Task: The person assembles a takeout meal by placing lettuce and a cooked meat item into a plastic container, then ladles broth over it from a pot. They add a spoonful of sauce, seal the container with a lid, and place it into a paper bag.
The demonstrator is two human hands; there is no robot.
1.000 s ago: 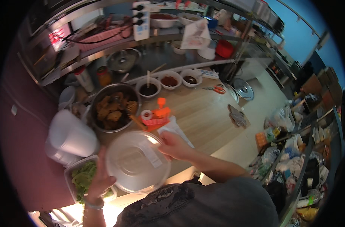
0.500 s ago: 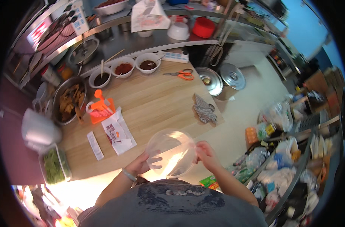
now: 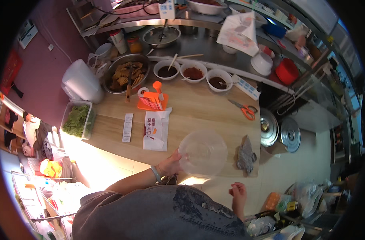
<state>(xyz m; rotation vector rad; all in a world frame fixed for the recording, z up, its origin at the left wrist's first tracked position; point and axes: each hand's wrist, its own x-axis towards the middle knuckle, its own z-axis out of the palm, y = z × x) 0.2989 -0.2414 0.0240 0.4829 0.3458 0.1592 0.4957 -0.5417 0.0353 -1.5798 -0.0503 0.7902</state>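
My left hand (image 3: 169, 165) grips the left rim of a round, clear plastic bowl (image 3: 203, 154) above the front edge of the wooden table. Nothing can be seen inside the bowl. Off to the lower right, apart from the bowl, my right hand (image 3: 238, 196) has its fingers curled in and shows nothing in them. A white printed paper bag (image 3: 156, 130) lies flat beyond the bowl to the left, with a narrow paper slip (image 3: 127, 128) beside it. An orange tape dispenser (image 3: 153, 105) stands behind the bag.
Three white bowls of dark and red sauces line the table's back, the rightmost bowl (image 3: 220, 90) beside a power strip (image 3: 246, 87). Orange-handled scissors (image 3: 247, 113) and a grey cloth (image 3: 245, 155) lie at right. Left are stacked clear containers (image 3: 83, 80), brown food in a metal bowl, and leafy greens (image 3: 76, 119).
My right hand has let go of the bowl and moved down to the right. My left hand still holds it. The view has swung left, showing more of the room there.
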